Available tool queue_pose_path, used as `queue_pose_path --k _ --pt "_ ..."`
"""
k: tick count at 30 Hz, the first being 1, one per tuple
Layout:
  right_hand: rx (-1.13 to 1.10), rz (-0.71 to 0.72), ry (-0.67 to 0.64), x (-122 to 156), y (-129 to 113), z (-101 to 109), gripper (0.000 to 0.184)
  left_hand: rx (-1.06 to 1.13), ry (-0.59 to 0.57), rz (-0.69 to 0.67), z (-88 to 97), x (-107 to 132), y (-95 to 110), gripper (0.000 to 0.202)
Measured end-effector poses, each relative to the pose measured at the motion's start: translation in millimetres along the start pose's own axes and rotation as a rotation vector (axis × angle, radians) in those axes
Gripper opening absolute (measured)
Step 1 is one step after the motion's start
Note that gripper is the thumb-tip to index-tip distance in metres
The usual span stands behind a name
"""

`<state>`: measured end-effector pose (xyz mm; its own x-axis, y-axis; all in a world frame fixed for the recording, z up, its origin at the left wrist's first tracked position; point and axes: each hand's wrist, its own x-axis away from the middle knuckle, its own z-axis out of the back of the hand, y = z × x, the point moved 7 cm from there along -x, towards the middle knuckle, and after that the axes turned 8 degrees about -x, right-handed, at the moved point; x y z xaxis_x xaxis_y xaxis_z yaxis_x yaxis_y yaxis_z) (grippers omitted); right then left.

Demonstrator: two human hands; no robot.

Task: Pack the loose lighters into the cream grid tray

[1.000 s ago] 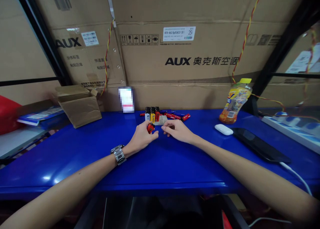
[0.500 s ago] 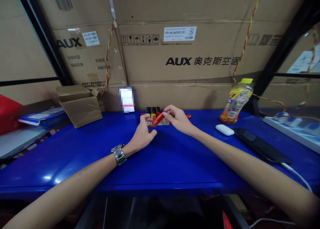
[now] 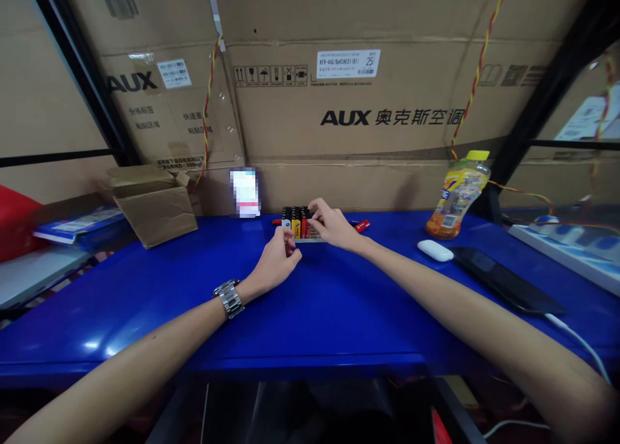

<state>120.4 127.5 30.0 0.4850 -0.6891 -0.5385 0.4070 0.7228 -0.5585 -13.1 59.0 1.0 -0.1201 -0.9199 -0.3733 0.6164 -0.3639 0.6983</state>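
Note:
A pale tray at the back of the blue table holds a row of upright lighters, black-topped in white, yellow and red. My right hand reaches over the tray with fingers pinched on a red lighter at the end of the row; the lighter is mostly hidden by the fingers. My left hand, with a metal watch on its wrist, rests curled just in front of the tray. Whether it holds anything is hidden. Loose red lighters lie right of the tray.
An open cardboard box stands at back left beside blue booklets. A yellow drink bottle, a white earbud case, and a black phone on a cable lie at right. Large AUX cartons wall the back.
A second ago my left hand held a red lighter. My right hand took it, lifted it and carried it back to the tray's row. My left hand stayed curled in place.

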Motion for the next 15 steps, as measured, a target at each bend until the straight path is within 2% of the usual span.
queue_pose_path --k 5,7,9,12,15 --pt "0.109 0.028 0.077 -1.1 1.1 28.0 0.017 -0.023 0.018 -0.022 2.2 -0.3 2.4 0.025" --pt "0.203 0.003 0.105 0.5 12.1 44.4 0.020 -0.064 0.060 -0.048 9.1 -2.8 3.7 0.022" --pt "0.340 -0.026 0.067 5.1 27.6 57.3 0.020 -0.129 0.125 -0.085 20.9 -8.5 2.0 0.018" --pt "0.502 -0.050 -0.066 19.5 52.6 69.1 0.025 -0.273 0.199 -0.126 41.2 -24.9 -13.1 0.018" --pt "0.576 -0.095 -0.123 36.6 72.1 77.4 0.035 -0.414 0.181 -0.166 53.4 -47.5 -40.0 0.021"
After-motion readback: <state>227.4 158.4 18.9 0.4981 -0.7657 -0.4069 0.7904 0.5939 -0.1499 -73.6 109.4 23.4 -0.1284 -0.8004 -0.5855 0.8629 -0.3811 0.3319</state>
